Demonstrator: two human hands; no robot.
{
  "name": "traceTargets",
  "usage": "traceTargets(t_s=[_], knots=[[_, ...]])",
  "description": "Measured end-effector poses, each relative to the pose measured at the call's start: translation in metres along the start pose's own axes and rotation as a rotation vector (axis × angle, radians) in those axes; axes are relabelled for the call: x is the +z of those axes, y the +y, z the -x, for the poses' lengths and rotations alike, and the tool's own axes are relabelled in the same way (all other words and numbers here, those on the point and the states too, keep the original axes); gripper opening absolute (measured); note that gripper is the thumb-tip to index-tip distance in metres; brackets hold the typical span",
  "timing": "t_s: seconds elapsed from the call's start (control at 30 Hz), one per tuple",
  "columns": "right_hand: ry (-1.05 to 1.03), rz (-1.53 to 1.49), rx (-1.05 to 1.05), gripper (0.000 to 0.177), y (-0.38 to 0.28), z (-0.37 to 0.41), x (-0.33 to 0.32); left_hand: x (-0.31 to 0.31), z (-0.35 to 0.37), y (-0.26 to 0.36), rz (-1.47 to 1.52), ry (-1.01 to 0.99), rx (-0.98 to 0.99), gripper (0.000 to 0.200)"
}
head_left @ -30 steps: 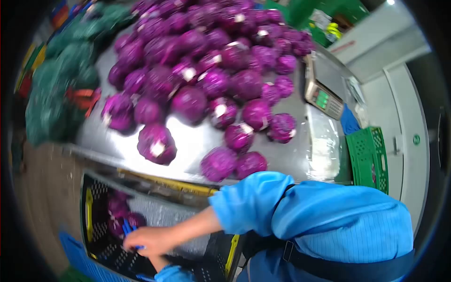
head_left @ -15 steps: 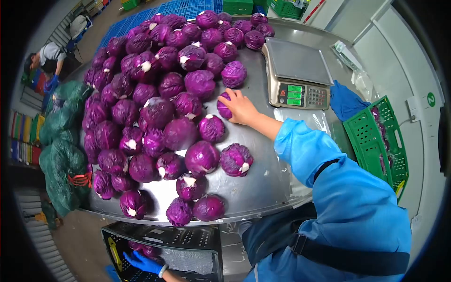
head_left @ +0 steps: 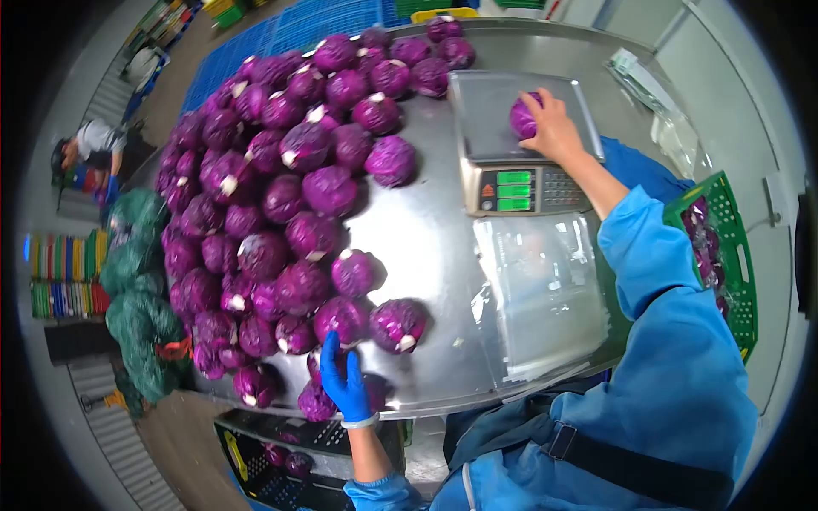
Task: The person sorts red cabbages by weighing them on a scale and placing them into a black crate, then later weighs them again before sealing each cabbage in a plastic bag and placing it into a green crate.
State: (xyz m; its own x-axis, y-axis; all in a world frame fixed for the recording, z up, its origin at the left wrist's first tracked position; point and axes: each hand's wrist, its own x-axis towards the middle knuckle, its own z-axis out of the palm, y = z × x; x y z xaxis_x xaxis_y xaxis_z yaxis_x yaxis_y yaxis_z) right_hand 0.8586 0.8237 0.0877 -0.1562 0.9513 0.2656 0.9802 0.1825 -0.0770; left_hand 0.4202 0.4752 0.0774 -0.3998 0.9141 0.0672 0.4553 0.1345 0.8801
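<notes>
My bare right hand (head_left: 554,132) has its fingers round a small red cabbage (head_left: 523,117) over the metal pan of the digital scale (head_left: 477,140). Green digits light up the scale's display. Low on the table, my left hand, in a blue glove (head_left: 346,387), reaches over a few red cabbages with its fingers apart. Its fingertips are right by a purple cabbage (head_left: 342,318), and the hand partly hides the ones beneath it. A larger red cabbage (head_left: 398,326) lies just to the right of that hand.
A big heap of red cabbages (head_left: 285,200) covers the table's left side. Flat clear plastic bags (head_left: 545,298) lie before the scale. A green crate (head_left: 740,264) with cabbages stands at right, a black crate (head_left: 247,464) below. Green net sacks (head_left: 141,341) and a person (head_left: 98,149) are at left.
My right hand has moved the small cabbage from the table's middle up to the scale. My gloved left hand has risen from the black crate to the cabbages at the table's front edge.
</notes>
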Motion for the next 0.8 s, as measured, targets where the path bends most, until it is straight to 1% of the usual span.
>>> traceTargets(t_s=[0.03,0.07,0.1,0.13,0.17,0.2,0.23,0.27,0.3,0.37,0.4,0.5,0.53,0.6,0.63,0.67,0.7,0.77,0.8], knots=[[0.081,-0.098,0.003,0.090,0.007,-0.002,-0.005,0.013,-0.003,0.005,-0.004,-0.065,-0.015,0.050],[0.161,-0.193,0.009,0.089,0.015,-0.003,-0.008,0.021,-0.005,0.013,-0.117,-0.160,0.030,0.054],[0.241,-0.288,0.017,0.088,0.025,-0.001,-0.014,0.029,-0.006,0.015,-0.267,-0.247,0.121,0.068],[0.409,-0.267,0.025,0.077,0.041,0.000,-0.028,0.039,-0.007,0.024,-0.350,-0.311,0.196,0.078],[0.459,-0.383,0.115,0.073,0.056,0.008,-0.045,0.048,-0.007,0.034,-0.435,-0.369,0.273,0.088],[0.514,-0.503,0.204,0.069,0.068,0.018,-0.065,0.054,-0.006,0.033,-0.590,-0.443,0.303,0.103],[0.570,-0.625,0.292,0.065,0.081,0.029,-0.075,0.063,-0.005,0.043,-0.743,-0.513,0.297,0.106],[0.570,-0.678,0.310,0.055,0.099,0.041,-0.070,0.071,-0.008,0.045,-0.849,-0.569,0.344,0.105],[0.499,-0.682,0.310,0.054,0.105,0.051,-0.065,0.081,-0.012,0.043,-0.953,-0.620,0.389,0.104],[0.354,-0.698,0.300,0.053,0.111,0.074,-0.056,0.097,-0.017,0.029,-1.022,-0.575,0.427,0.101],[0.319,-0.704,0.296,0.051,0.111,0.078,-0.050,0.101,-0.022,0.026,-1.058,-0.550,0.447,0.099],[0.258,-0.801,0.269,0.051,0.103,0.073,-0.043,0.103,-0.048,0.032,-0.848,-0.614,0.321,0.095],[0.242,-0.829,0.290,0.055,0.099,0.065,-0.037,0.100,-0.056,0.024,-0.736,-0.626,0.262,0.102],[0.213,-0.864,0.279,0.061,0.088,0.045,-0.027,0.098,-0.062,-0.017,-0.238,-0.584,0.025,0.101],[0.195,-0.881,0.274,0.064,0.081,0.035,-0.022,0.100,-0.065,-0.027,0.009,-0.556,-0.098,0.101],[0.186,-0.814,0.251,0.070,0.076,0.023,-0.012,0.109,-0.073,0.021,0.181,-0.573,-0.306,0.102],[0.177,-0.747,0.225,0.077,0.072,0.009,-0.001,0.121,-0.085,0.053,0.215,-0.558,-0.276,0.103],[0.019,-0.751,0.281,0.083,0.055,-0.015,0.018,0.150,-0.109,0.102,0.290,-0.523,-0.220,0.105],[-0.061,-0.750,0.306,0.086,0.052,-0.020,0.023,0.171,-0.125,0.127,0.309,-0.517,-0.102,0.105]])
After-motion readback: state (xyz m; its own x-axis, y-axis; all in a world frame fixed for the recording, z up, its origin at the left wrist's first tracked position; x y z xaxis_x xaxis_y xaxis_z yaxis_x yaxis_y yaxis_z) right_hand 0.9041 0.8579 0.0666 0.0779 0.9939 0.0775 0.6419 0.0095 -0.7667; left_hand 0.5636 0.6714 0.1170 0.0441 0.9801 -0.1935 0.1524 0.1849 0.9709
